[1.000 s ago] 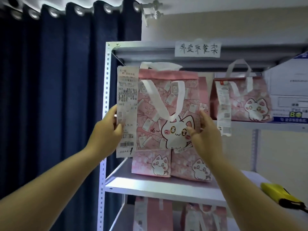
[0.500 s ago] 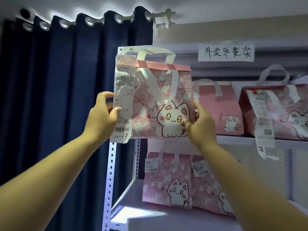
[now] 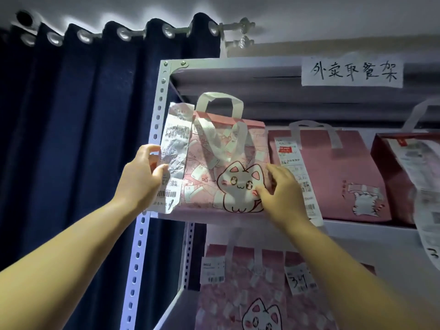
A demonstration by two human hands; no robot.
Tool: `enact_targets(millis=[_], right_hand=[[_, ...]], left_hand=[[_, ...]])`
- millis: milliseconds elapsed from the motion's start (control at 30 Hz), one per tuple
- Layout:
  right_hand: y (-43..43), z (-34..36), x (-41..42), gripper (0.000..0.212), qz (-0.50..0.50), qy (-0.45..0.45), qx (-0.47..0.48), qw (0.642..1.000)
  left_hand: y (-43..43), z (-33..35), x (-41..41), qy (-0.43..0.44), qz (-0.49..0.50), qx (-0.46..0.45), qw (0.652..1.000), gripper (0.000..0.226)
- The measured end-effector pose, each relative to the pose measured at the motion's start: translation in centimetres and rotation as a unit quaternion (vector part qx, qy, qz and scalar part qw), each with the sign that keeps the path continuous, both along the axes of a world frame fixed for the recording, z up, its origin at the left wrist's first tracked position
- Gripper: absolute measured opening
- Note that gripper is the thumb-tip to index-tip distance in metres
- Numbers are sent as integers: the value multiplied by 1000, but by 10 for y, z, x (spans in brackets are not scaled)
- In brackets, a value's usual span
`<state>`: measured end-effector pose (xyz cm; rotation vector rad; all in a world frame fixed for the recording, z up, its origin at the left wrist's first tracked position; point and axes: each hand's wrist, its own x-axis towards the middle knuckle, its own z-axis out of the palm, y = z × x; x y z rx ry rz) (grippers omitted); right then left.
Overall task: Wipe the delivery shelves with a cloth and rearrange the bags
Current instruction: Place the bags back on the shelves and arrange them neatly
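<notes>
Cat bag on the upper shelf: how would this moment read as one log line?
step: placing cat bag | left hand: gripping receipt edge | right hand: on bag | place: upper shelf, left end

Both hands hold a pink cat-print bag on the upper shelf: left hand pinches its receipt, right hand grips its lower right corner, beside a plain pink bag.
</notes>
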<state>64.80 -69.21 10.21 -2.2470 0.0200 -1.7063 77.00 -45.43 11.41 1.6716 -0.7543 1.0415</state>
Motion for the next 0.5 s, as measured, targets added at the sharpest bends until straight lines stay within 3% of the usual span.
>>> enact_targets(millis=[167,500], right_hand=[[-6,-2,12,53,-48,-3,-19,999],[4,-4,31,49,-129,29,-14,991]], left_hand=[[-13,3,21,-33,50,62,996,46],[-20,-9,48,-12,42,128,991,33]])
